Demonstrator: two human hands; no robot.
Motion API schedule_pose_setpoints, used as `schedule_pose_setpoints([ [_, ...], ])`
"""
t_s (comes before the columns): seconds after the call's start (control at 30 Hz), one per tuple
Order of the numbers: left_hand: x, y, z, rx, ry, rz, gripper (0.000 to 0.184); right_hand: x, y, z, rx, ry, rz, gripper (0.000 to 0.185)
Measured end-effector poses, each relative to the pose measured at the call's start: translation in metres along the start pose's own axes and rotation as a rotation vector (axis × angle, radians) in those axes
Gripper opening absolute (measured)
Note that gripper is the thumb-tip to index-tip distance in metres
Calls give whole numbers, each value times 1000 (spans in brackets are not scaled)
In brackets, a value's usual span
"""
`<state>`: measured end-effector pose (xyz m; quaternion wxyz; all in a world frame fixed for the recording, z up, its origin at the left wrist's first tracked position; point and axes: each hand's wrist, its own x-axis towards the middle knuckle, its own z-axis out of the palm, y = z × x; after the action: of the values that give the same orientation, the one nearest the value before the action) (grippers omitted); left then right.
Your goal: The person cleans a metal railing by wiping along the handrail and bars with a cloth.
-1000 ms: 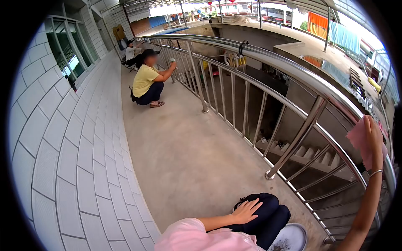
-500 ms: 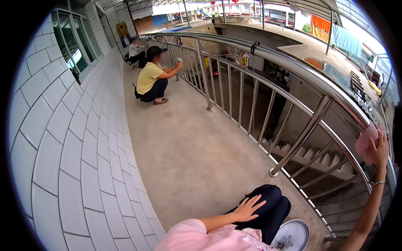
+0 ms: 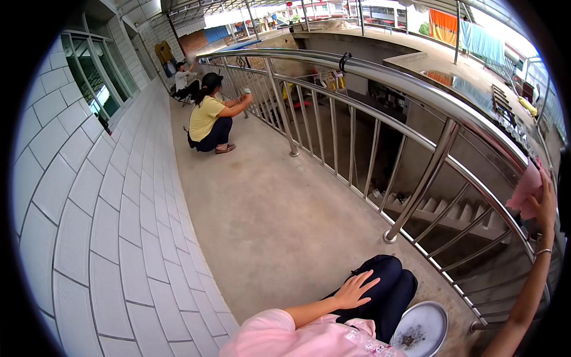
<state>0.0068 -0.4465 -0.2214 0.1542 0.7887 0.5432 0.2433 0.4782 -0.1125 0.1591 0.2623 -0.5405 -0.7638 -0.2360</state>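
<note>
My right hand [image 3: 544, 202], raised at the far right, is closed around a pink cloth [image 3: 526, 189] and presses it against the thick metal handrail [image 3: 437, 95]. A bracelet circles that wrist. My left hand [image 3: 354, 290] lies flat with fingers spread on my dark trousers [image 3: 383, 276], over the knee, holding nothing. Beside my legs on the floor stands a pale, round basin [image 3: 423, 324] with dark specks on its bottom.
A person in a yellow shirt [image 3: 205, 121] squats by the railing ahead; another person [image 3: 185, 80] sits farther back. White tiled wall [image 3: 119, 220] runs along the left. Below the railing are concrete stairs [image 3: 452, 211]. Orange cloth [image 3: 444, 27] and blue cloth [image 3: 482, 40] hang beyond.
My view has shifted slightly. My right hand stays on the handrail with the pink cloth, its fingers now more upright. The left hand still rests on my knee.
</note>
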Motion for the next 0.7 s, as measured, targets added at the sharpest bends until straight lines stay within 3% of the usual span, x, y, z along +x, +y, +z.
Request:
schedule_pose_setpoints([
  [0.27, 3, -1, -4, -67, 22, -8, 76, -38, 95, -5, 118, -42, 64, 78],
  [0.3, 4, -3, 2, -81, 23, 4, 76, -64, 117, -30, 104, -62, 105, 77],
  [0.33, 5, -3, 6, -97, 22, 2, 76, -77, 120, -35, -55, 46, -5, 67],
  [0.4, 7, -1, 8, -122, 17, 12, 75, -103, 95, -56, 97, 128, 259, 46],
  [0.47, 8, 1, 10, -127, 3, 16, 75, -134, 93, -64, -49, 259, 307, 38],
  [0.5, 9, 1, 11, -121, -4, 7, 74, -152, 104, -64, -86, 261, 336, 36],
  [0.53, 9, 1, 11, -109, -22, 8, 74, -170, 113, -68, -62, 108, 569, 33],
  [0.67, 13, 4, 9, -113, -39, 47, 75, -218, 92, -59, 495, 2, 1059, 36],
  [0.7, 14, 6, 10, -121, -38, 34, 74, -216, 66, -59, 730, 78, 1143, 39],
])
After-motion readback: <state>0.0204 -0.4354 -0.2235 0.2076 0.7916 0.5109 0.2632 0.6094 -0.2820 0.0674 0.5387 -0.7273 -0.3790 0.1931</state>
